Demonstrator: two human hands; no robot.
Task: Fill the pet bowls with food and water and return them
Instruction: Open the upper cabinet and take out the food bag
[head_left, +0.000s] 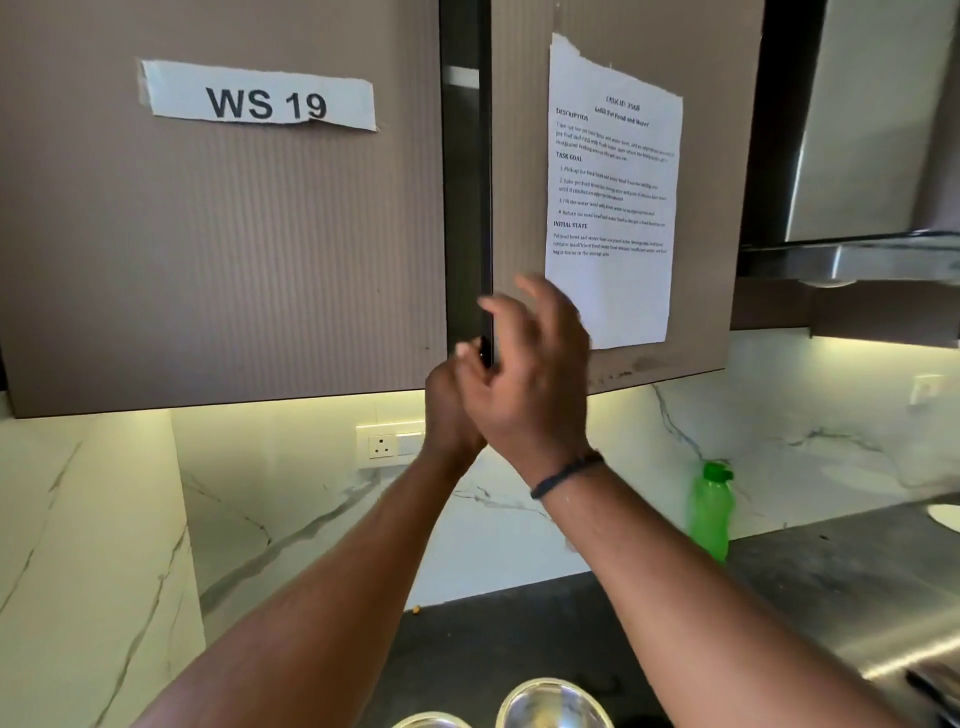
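Two steel pet bowls sit at the bottom edge on the dark counter, one (553, 701) right of the other (431, 721), and both are cut off by the frame. Both my hands are raised to the upper cabinets. My left hand (449, 410) grips the lower edge of the right cabinet door (524, 156), which stands slightly ajar, and is partly hidden behind my right hand. My right hand (524, 374) hovers in front of that door with its fingers spread and holds nothing. A green water bottle (711, 512) stands upright on the counter at the right.
The left cabinet door (223, 249) bears a "WS 19" label, and a task sheet (613, 197) is taped to the right door. A steel range hood (872, 156) hangs at the upper right. A wall socket (382, 445) sits in the marble backsplash. A steel surface (893, 639) lies at the lower right.
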